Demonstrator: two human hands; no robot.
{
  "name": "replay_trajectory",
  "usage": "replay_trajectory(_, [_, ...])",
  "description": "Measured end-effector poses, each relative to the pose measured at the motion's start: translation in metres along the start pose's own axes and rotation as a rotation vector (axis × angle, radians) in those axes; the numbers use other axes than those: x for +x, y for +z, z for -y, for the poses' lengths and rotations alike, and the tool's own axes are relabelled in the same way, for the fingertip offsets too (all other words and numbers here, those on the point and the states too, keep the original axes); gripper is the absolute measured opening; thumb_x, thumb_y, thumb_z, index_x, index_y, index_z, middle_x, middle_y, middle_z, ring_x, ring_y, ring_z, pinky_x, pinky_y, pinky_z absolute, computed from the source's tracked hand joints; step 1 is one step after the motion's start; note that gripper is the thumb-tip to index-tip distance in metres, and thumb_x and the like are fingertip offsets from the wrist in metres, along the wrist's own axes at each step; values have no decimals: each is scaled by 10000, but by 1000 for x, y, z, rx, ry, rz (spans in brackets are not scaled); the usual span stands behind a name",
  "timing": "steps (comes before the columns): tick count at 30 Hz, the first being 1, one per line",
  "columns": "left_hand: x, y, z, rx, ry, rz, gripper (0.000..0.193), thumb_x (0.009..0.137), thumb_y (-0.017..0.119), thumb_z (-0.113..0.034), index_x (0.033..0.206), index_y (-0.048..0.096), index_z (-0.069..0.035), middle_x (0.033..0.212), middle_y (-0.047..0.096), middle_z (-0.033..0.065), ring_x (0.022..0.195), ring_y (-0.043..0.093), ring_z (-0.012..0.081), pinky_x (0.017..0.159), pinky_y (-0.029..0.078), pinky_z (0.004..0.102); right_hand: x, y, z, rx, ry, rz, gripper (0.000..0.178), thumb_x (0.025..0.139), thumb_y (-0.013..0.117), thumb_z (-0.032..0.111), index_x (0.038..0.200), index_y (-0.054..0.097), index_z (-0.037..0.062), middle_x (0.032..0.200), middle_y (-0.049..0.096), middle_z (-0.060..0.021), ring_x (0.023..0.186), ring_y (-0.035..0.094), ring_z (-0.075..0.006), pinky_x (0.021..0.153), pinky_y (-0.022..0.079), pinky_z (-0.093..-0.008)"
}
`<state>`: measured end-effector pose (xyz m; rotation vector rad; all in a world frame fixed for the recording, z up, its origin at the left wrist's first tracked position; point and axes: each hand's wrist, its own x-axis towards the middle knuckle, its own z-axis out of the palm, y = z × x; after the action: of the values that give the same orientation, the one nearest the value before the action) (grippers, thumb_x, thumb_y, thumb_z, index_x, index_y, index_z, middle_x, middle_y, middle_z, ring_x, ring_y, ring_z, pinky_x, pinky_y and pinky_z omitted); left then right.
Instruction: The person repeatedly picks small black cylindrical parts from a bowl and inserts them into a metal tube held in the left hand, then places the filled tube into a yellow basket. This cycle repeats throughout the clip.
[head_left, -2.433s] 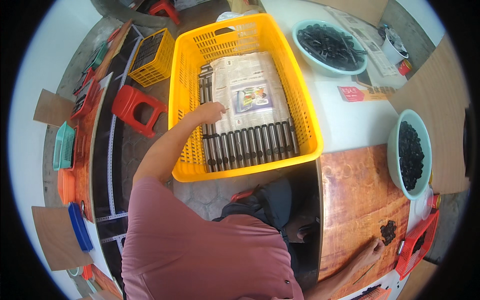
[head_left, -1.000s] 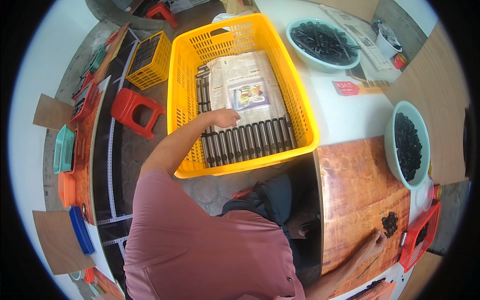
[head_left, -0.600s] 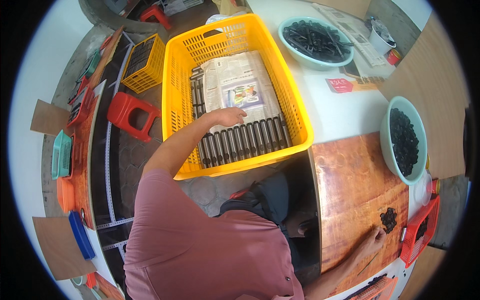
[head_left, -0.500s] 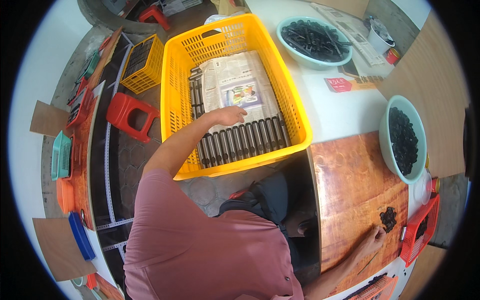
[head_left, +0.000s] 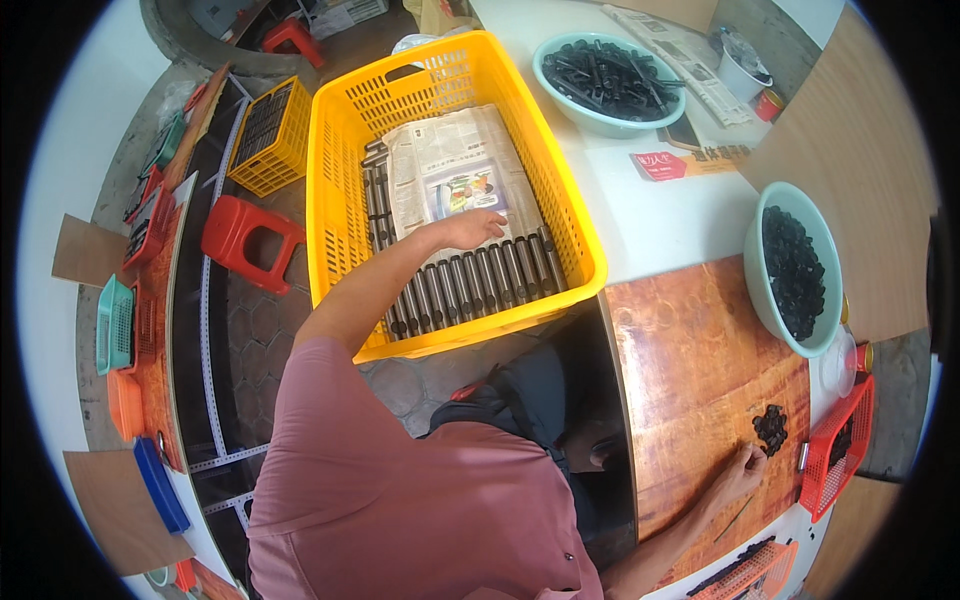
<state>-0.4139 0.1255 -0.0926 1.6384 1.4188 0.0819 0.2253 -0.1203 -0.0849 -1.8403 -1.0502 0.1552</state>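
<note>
My left hand (head_left: 472,229) hovers over the yellow crate (head_left: 590,235) with its fingers apart, holding nothing I can see. Beneath it lie a newspaper sheet (head_left: 418,148) and a packet with a colourful picture (head_left: 462,192). A row of dark metal tubes with black ends (head_left: 468,283) lines the crate's near side, and more lie along its left. My right hand (head_left: 740,472) rests on the orange-brown wooden board (head_left: 690,370), fingertips pinched at the edge of a small pile of black pieces (head_left: 770,428). Whatever is between those fingertips is too small to make out.
Two pale green basins, a far one (head_left: 610,130) and a nearer one (head_left: 748,290), hold black parts. A red basket (head_left: 815,490) and an orange basket (head_left: 775,575) stand by the board. A thin stick (head_left: 733,520) lies near my right wrist. Left are a red stool (head_left: 225,240) and another yellow crate (head_left: 270,178).
The whole view has shifted slightly. The pile of black pieces looks more spread out, with a gap in it. Both hands keep nearly the same places.
</note>
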Motion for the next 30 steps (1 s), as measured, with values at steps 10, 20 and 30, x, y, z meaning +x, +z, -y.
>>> replay_trajectory(10, [55,18,28,-53,74,-1,620,904,407,35,1523,372,27,1491,531,185,1386,497,302,1129,408,360,2,4,-5,42,22,-17,220,975,667,169,862,609,-12,797,551,-22,763,475,-135,710,419,-304])
replay_trajectory(20, [42,11,-42,-215,145,-431,441,968,600,-147,1376,564,15,1264,674,161,1146,642,243,1002,499,369,-11,-1,13,40,131,-56,166,946,636,128,873,621,-20,818,581,-49,774,513,-170,739,456,-328])
replay_trajectory(30, [-46,-1,-153,-88,454,-616,265,970,564,-86,1195,651,23,837,558,37,735,500,102,658,429,274,-9,5,51,-163,154,-144,216,895,662,220,917,695,7,852,669,-173,817,657,-288,759,512,-396])
